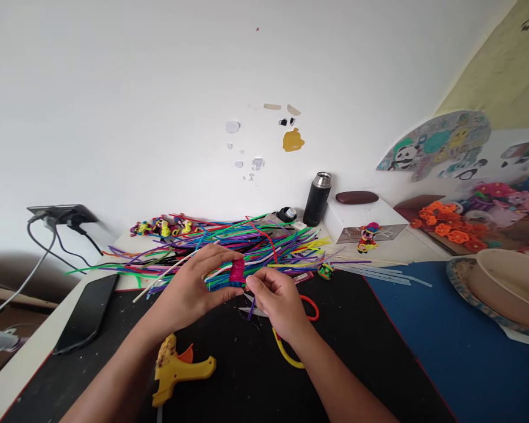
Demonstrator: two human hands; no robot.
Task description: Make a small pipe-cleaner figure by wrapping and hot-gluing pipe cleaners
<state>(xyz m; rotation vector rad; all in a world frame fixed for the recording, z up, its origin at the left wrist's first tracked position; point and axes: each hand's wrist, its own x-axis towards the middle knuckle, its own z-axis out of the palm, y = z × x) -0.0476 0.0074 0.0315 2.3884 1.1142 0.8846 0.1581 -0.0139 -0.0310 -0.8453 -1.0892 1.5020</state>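
Note:
Between the thumb and fingers of my left hand (191, 288) is a small magenta piece wound from pipe cleaner (237, 272), with a blue band at its lower end. My right hand (280, 299) pinches at that lower end, where a purple pipe cleaner (251, 309) hangs down below the fingers. What exactly the right fingertips grip is partly hidden. Under my right hand lie scissors with red and yellow handles (311, 308), their blades partly covered. A yellow glue gun (176, 370) rests on the black mat below my left forearm.
A heap of colourful pipe cleaners (282, 244) spreads along the wall. Behind it stand a black thermos (317, 200) and a white box (357, 218) with a small figure (368, 237) in front. A phone (87, 314) lies left; a blue-rimmed plate (471, 299) holding a bowl sits right.

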